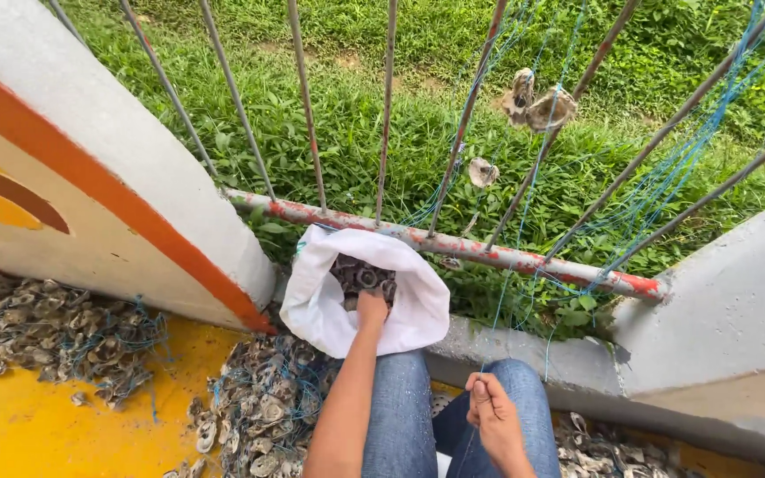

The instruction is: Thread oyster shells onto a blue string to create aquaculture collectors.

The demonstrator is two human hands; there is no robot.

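Ahead, left hand (371, 310) reaches into shell-filled white bag (329, 310); right hand (489, 403) pinches blue string (524, 221).

Seated in jeans (400, 407) at a rusty railing (453, 243) above grass (356, 115). Left hand (371, 308) reaching into an open white bag (320, 305) of shells (360, 274); right hand (493, 412) pinching blue string (489, 341) on the knee. More shells strung on blue lines (533, 102) along the bars. Shell heaps (55, 332) tangled with string on yellow floor (28, 425).
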